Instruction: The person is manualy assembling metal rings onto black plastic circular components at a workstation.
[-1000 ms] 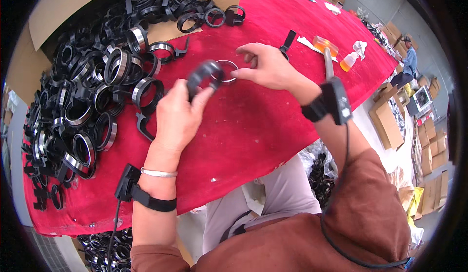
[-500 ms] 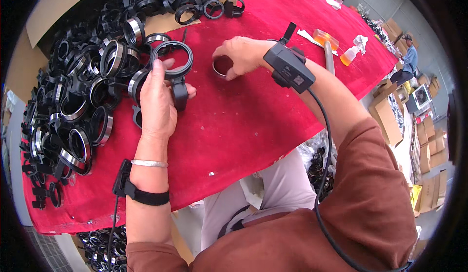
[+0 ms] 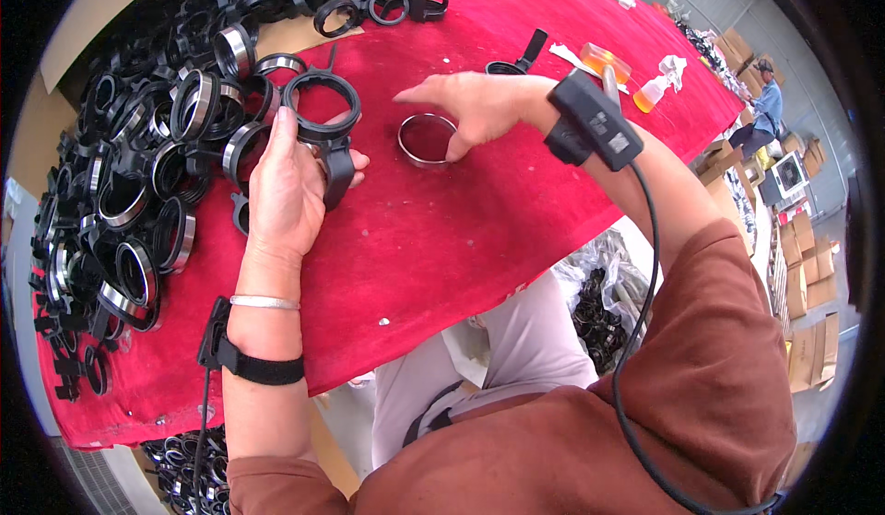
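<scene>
Gripping a black ring (image 3: 324, 131) in my left hand (image 3: 289, 190), thumb against its near side, I have it raised over the red cloth (image 3: 442, 229). My right hand (image 3: 487, 106) spreads thumb and fingers wide beside a thin metal ring (image 3: 423, 162) lying on the cloth; whether the thumb touches it, I can't tell. More rings (image 3: 136, 209) lie heaped leftward.

Cardboard boxes (image 3: 815, 353) and a person (image 3: 767, 109) in blue stand rightward
</scene>
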`<action>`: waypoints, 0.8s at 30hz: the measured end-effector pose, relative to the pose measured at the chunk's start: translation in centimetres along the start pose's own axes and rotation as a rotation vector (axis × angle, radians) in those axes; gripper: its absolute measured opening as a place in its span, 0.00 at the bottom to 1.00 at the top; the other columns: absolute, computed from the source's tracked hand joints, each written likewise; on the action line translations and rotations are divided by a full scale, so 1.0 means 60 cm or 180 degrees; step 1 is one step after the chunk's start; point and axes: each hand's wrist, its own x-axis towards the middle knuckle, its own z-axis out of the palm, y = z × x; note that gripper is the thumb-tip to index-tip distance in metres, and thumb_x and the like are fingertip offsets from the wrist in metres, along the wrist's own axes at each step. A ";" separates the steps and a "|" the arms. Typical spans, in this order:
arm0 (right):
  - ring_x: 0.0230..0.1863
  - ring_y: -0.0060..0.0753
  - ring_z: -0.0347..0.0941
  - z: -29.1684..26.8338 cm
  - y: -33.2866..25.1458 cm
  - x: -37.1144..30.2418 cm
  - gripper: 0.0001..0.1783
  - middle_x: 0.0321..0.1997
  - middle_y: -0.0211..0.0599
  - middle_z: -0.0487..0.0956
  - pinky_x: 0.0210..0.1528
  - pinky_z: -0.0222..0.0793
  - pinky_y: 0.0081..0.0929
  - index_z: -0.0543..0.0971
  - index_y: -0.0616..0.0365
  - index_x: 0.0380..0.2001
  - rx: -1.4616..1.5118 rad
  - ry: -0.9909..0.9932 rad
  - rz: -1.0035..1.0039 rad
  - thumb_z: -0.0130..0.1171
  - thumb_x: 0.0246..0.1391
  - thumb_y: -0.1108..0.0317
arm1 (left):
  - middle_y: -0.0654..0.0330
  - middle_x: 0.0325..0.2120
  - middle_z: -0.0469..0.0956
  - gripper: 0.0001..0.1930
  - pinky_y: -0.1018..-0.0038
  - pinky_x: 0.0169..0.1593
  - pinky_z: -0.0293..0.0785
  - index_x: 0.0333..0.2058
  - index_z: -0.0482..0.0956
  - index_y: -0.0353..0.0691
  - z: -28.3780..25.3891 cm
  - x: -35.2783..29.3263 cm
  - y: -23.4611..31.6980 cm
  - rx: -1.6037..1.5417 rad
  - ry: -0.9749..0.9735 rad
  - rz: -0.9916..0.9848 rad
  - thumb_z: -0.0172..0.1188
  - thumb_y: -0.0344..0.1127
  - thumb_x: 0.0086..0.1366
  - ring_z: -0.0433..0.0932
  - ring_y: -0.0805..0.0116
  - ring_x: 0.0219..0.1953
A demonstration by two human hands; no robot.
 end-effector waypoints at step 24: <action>0.47 0.54 0.69 0.048 -0.041 -0.081 0.37 0.45 0.53 0.72 0.49 0.68 0.39 0.69 0.63 0.50 -0.0479 0.0845 -0.0439 0.66 0.31 0.66 | 0.47 0.45 0.74 0.28 0.69 0.33 0.78 0.54 0.62 0.38 0.009 -0.003 0.009 -0.0198 -0.0365 -0.0060 0.34 0.56 0.69 0.79 0.61 0.29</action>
